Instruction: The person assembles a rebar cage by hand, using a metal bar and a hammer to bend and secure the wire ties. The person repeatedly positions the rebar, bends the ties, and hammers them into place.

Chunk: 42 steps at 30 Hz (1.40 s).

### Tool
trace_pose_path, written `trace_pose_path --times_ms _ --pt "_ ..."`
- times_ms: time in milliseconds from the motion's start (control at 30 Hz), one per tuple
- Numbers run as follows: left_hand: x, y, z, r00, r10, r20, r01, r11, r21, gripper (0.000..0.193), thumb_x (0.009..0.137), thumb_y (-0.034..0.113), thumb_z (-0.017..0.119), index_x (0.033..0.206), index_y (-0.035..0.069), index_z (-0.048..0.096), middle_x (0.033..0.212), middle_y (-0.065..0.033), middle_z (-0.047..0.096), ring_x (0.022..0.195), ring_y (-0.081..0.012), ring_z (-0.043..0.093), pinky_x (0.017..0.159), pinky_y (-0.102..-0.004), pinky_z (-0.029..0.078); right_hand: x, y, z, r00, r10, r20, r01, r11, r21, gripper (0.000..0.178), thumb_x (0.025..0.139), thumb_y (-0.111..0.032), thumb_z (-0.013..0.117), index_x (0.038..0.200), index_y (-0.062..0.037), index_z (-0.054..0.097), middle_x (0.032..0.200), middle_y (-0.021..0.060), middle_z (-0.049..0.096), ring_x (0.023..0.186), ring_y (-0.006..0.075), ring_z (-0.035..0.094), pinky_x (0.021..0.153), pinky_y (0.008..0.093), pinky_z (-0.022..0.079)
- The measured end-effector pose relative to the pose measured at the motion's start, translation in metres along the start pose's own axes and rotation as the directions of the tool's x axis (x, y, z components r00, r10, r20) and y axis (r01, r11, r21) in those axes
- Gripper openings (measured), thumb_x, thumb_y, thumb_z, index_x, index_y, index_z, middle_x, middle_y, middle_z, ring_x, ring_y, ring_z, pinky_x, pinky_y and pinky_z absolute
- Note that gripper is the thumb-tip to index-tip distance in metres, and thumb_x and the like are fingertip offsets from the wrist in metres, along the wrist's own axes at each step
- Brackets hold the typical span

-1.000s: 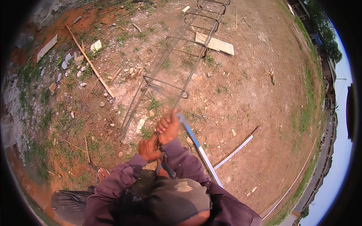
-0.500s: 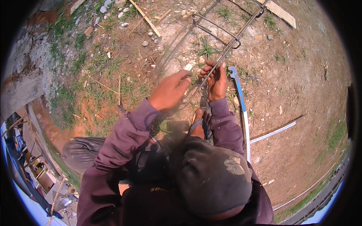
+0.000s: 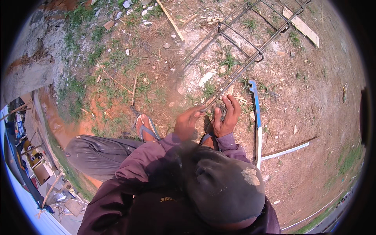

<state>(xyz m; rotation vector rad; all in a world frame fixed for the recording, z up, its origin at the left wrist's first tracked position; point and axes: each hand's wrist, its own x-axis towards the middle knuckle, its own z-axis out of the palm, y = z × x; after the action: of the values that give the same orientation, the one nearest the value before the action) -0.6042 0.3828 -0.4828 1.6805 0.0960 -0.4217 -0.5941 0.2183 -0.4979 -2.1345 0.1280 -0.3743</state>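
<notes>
I see my left hand [image 3: 187,124] curled, fingertips pinching the rebar cage [image 3: 239,51] end on the dirt ground [image 3: 313,102]. My right hand [image 3: 225,117] is raised, fingers spread and bent beside it.

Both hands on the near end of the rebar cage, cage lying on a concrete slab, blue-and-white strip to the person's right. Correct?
Not quite. In the head view the rebar cage lies on bare dirt with patchy grass, not on a concrete slab. The rest holds: left hand and right hand are at its near end, blue-and-white strip to the right.
</notes>
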Motion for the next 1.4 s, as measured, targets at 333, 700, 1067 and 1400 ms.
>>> trace_pose_path --times_ms 333,700,1067,1400 --pt "0.002 -0.014 0.017 0.956 0.050 -0.288 -0.034 0.998 0.060 0.036 0.100 0.033 0.051 0.108 0.000 0.061 0.110 -0.0136 0.058 0.093 -0.0186 0.060 0.082 -0.0305 0.048 0.038 0.016 0.009 0.605 -0.544 0.581 0.704 0.707 -0.071 0.033 0.085 -0.036 0.064 0.100 -0.0076 0.062 0.110 0.0098 0.061 0.114 0.0279 0.053 0.110 0.0499 0.031" --pt "0.132 -0.010 -0.119 0.920 -0.117 -0.375 0.238 0.925 0.297 0.046 0.099 0.045 0.050 0.099 0.000 0.061 0.077 -0.0032 0.058 0.067 -0.0094 0.053 0.062 -0.0275 0.044 0.062 -0.011 -0.007 0.586 -0.555 0.590 0.567 0.801 0.191 0.031 0.076 -0.037 0.073 0.072 -0.0098 0.058 0.068 0.0049 0.049 0.072 0.0232 0.050 0.070 0.0372 0.035" --pt "0.121 0.005 -0.135 0.784 -0.116 0.610 0.503 0.694 -0.515 0.051 0.092 0.025 0.064 0.127 -0.007 0.046 0.112 -0.0171 0.064 0.086 -0.0171 0.070 0.065 -0.0290 0.061 0.058 -0.001 -0.035 0.516 -0.487 0.705 0.533 0.826 0.180 0.033 0.081 -0.042 0.068 0.075 -0.0102 0.061 0.068 0.0039 0.052 0.072 0.0214 0.051 0.071 0.0370 0.035" --pt "0.123 0.015 -0.117 0.665 -0.252 0.702 0.560 0.791 -0.246 0.040 0.086 0.016 0.072 0.116 -0.004 0.053 0.088 -0.0129 0.069 0.078 -0.0190 0.071 0.065 -0.0301 0.061 0.057 0.000 -0.043 0.478 -0.383 0.791 0.491 0.863 0.122 0.046 0.081 -0.055 0.064 0.076 -0.0094 0.066 0.064 0.0048 0.054 0.068 0.0223 0.052 0.070 0.0372 0.033"
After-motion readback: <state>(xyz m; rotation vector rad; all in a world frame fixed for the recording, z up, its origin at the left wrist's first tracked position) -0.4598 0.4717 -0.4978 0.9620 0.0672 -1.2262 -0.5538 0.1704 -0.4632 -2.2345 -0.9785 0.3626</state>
